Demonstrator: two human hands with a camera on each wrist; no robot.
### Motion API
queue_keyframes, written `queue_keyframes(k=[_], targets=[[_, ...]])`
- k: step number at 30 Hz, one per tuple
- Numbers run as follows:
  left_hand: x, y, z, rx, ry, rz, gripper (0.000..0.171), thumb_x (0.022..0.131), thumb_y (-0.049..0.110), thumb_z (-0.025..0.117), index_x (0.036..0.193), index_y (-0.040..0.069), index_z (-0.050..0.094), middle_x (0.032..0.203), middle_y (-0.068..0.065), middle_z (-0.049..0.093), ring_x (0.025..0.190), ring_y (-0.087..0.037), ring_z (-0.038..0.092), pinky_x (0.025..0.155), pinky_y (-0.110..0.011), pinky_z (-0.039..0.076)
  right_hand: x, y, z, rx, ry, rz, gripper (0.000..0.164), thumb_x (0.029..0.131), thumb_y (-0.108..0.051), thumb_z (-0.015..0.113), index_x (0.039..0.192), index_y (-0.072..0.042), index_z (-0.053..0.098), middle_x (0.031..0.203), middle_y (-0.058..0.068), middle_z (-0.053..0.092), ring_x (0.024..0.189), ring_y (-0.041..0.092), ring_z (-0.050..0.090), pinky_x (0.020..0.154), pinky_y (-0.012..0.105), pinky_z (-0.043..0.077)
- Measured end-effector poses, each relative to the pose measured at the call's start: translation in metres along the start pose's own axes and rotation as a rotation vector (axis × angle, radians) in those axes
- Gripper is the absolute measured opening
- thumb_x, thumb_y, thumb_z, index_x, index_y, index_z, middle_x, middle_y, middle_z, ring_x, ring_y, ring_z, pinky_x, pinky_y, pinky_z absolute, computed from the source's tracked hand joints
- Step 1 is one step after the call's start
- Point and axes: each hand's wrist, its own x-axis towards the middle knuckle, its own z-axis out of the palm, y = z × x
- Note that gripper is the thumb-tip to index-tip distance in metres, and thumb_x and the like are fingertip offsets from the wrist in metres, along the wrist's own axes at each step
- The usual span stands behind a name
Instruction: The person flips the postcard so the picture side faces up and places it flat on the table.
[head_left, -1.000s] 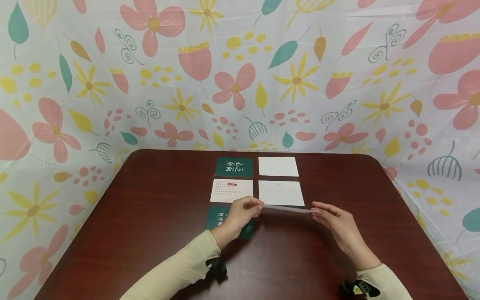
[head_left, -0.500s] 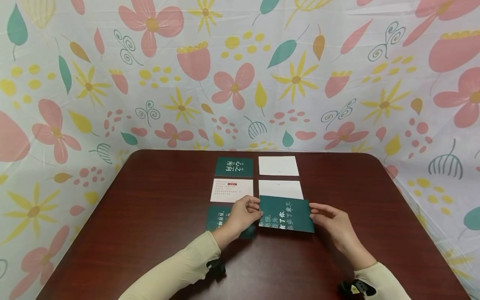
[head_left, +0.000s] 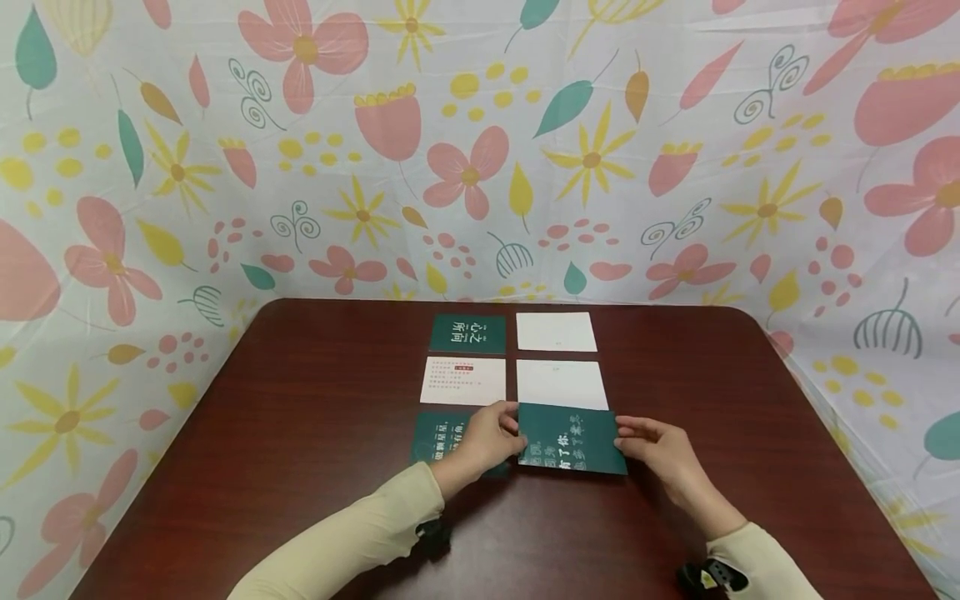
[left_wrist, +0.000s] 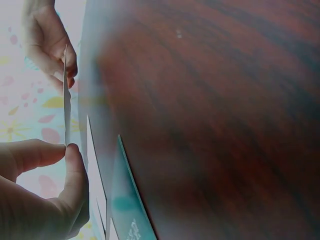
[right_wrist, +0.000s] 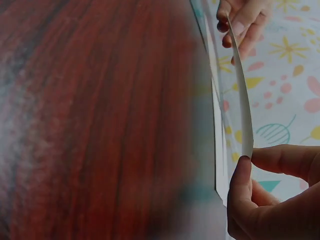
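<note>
Card (head_left: 576,440) spans between both hands (head_left: 486,440) (head_left: 666,457), pinched at opposite ends.

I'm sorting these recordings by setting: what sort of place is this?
Probably an improvised indoor recording corner, though nothing beyond it shows: a wrinkled flower-print sheet backs and flanks a reddish-brown table, and a black device is worn at the person's right cuff.

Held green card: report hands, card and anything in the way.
Left hand, right hand: pinching opposite ends of green card. Raised off table, lettered side up. Possible obstruction: nearer white card, just beyond its far edge.
</note>
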Motion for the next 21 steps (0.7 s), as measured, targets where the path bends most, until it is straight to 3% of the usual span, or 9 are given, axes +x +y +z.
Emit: queue_keyframes(k=[8,21], targets=[[0.0002,-0.0026,0.0016,0.046,-0.053,-0.029,0.062,0.081,-0.004,0.072,0.138,-0.005,0.046,0.086,-0.008,0.055,0.063,-0.015,0.061,0.061,-0.029,0.054,0.0032,0.0009,0.0012,-0.039,-0.024,0.001,0.051,0.086,-0.005,0.068,0.132,0.010,0.050,0.108,0.019,0.060,0.086,0.013,0.059,0.073,0.027,0.054],[-0.0004,-0.0012,0.0035,0.199,-0.104,0.000,0.064,0.080,-0.001,0.073,0.136,-0.013,0.044,0.077,-0.004,0.055,0.061,-0.017,0.066,0.065,-0.030,0.052,0.0053,0.0050,0.0007,-0.165,-0.047,-0.015,0.053,0.082,-0.005,0.073,0.128,0.011,0.053,0.094,0.011,0.063,0.081,0.018,0.057,0.066,0.030,0.054]])
